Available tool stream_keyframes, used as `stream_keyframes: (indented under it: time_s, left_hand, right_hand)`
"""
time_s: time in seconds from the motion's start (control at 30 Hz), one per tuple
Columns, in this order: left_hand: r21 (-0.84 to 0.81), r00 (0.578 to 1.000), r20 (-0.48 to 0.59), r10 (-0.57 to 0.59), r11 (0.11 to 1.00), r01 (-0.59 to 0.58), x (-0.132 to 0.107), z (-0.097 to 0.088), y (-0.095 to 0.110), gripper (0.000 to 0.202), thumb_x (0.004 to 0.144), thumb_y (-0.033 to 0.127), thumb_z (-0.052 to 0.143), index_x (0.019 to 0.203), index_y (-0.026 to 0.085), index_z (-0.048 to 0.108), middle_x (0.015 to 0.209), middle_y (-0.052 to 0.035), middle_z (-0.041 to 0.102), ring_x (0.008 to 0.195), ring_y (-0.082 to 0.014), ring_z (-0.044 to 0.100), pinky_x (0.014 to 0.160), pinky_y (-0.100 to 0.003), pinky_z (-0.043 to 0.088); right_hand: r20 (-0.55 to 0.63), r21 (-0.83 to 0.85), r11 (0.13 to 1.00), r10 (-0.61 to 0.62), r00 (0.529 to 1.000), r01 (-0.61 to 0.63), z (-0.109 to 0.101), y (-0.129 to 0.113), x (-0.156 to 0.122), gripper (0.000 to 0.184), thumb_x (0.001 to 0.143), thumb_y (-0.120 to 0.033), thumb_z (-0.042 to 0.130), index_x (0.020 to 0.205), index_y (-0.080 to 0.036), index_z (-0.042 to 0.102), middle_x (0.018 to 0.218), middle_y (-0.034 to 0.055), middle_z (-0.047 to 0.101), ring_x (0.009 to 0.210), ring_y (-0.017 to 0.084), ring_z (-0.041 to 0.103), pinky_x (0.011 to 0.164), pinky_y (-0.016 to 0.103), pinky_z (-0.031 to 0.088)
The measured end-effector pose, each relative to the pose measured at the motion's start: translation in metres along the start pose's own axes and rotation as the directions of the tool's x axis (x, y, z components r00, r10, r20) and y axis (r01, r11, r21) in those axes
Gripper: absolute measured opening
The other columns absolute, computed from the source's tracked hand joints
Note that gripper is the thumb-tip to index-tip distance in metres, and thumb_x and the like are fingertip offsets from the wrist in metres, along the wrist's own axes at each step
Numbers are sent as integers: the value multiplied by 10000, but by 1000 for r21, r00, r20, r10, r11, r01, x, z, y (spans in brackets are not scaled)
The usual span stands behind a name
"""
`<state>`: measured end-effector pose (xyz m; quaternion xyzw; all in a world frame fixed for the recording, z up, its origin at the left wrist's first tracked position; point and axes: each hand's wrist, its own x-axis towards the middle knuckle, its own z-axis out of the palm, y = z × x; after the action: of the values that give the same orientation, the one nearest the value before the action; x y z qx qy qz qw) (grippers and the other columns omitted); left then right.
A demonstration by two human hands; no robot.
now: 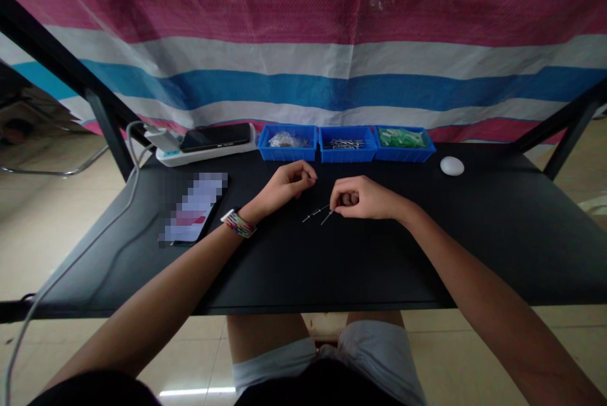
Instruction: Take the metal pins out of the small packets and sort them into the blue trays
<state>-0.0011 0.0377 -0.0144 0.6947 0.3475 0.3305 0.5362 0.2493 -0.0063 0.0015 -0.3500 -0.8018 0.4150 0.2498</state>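
My left hand (pixel 287 186) rests on the black table (pixel 332 260), fingers curled, pinching something too small to make out near its fingertips. My right hand (pixel 363 198) lies just to its right, fingers closed on thin metal pins (pixel 317 212) whose ends stick out to the left and touch the tabletop. A beaded band sits on my left wrist (pixel 238 223). Behind the hands stand three blue bins: the left bin (pixel 287 143) holds a clear bag of small parts, the middle bin (pixel 347 144) metal pins, the right bin (pixel 404 142) green pieces.
A white power strip (pixel 171 148) with a dark phone (pixel 217 136) on it lies at the back left, its cable trailing off the left edge. A second phone (pixel 194 210) lies left of my wrist. A white oval object (pixel 452 166) sits at the back right. A striped tarp hangs behind.
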Motion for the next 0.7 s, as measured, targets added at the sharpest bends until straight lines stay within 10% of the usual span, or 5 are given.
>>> stream_keyframes:
  time_s: [0.23,0.7]
  left_hand:
    - [46,997,76,15,999,-18,-1,-4,3,384,1004,437,538,845,141,726,704,-28,610,630,-130,552,582,-238,429]
    - [66,998,59,23,997,-27,-1,-3,2,212,921,350,660,870,150,709,751,-13,626,621,-105,544,541,-197,420]
  right_hand:
    - [-545,64,997,73,835,-46,18,4,10,37,875,-249,731,894,-217,731,888,42,729,683,166,616,623,320,465]
    - [-595,87,996,71,801,-24,28,8,11,78,848,-246,737,909,-198,732,900,35,705,635,130,609,588,294,505]
